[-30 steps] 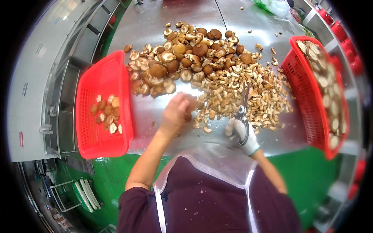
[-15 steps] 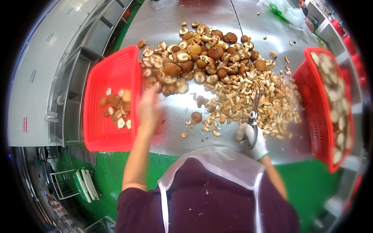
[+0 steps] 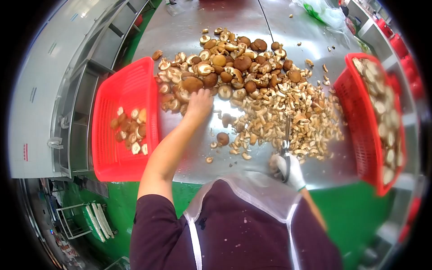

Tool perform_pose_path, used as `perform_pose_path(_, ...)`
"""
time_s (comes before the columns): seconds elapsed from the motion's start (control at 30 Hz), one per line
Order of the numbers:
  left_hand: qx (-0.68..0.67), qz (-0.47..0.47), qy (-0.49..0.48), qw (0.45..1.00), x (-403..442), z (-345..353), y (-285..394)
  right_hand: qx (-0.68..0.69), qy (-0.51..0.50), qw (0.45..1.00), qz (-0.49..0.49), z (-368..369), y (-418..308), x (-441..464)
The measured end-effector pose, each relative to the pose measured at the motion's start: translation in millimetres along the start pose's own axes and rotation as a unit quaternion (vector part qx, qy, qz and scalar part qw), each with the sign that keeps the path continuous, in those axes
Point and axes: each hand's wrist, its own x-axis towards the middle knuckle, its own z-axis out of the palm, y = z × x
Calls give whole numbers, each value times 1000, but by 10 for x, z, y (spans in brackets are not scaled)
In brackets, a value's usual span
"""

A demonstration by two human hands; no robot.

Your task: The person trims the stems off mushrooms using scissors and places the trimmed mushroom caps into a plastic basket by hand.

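My bare left hand (image 3: 200,103) is at the near edge of a heap of brown shiitake mushrooms (image 3: 242,63), its fingers curled down. Whatever lies beneath those fingers is hidden. In a white glove, my right hand (image 3: 293,172) grips scissors (image 3: 285,153) by the handles, blades pointing away from me over a spread of cut mushroom stems (image 3: 310,126). One loose mushroom (image 3: 222,138) rests on the metal table between my hands. To the left, a red basket (image 3: 101,130) holds a small group of mushroom caps (image 3: 131,130).
A second red basket (image 3: 360,121), on the right, is filled with pale mushroom caps (image 3: 380,108). Clear and green plastic bags (image 3: 321,13) lie at the table's far right. Metal shelving (image 3: 78,121) stands beyond the left basket, and green floor (image 3: 130,216) shows below the table edge.
My left hand has moved from beside the left basket's rim, right and forward to the mushroom heap. My right hand still holds the scissors in nearly the same place. The view has shifted slightly.
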Motion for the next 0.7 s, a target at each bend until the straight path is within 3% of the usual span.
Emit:
perform_pose_path(0.17,-82,-91,47,991,-62,-44,-161,9,-11,1000,-21,117,-119,-19)
perform_pose_path(0.3,-272,-207,44,939,-196,-205,-220,-19,-41,998,-32,130,-173,-25)
perform_pose_path(0.33,-434,-275,22,858,-222,-130,-174,-22,-50,998,-33,124,-177,-18)
perform_pose_path(0.4,-703,-378,-27,603,-265,79,-19,-204,-34,966,-158,100,-123,50)
perform_pose_path(0.43,-770,-374,-47,514,-300,-29,104,-292,-24,931,-217,104,-142,60)
perform_pose_path(0.47,-861,-345,-42,372,-377,-157,254,-338,3,909,-243,132,-188,28)
perform_pose_path(0.5,-881,-359,-15,306,-429,-350,404,-384,2,892,-239,181,-328,-40)
perform_pose_path(0.53,-929,-272,-20,250,-513,-484,459,-401,3,880,-256,203,-359,-46)
perform_pose_path(0.63,-944,-255,6,208,-598,-745,707,-460,-16,857,-231,251,-470,-42)
perform_pose_path(0.7,-938,-264,22,224,-637,-849,809,-494,-28,846,-197,298,-573,-58)
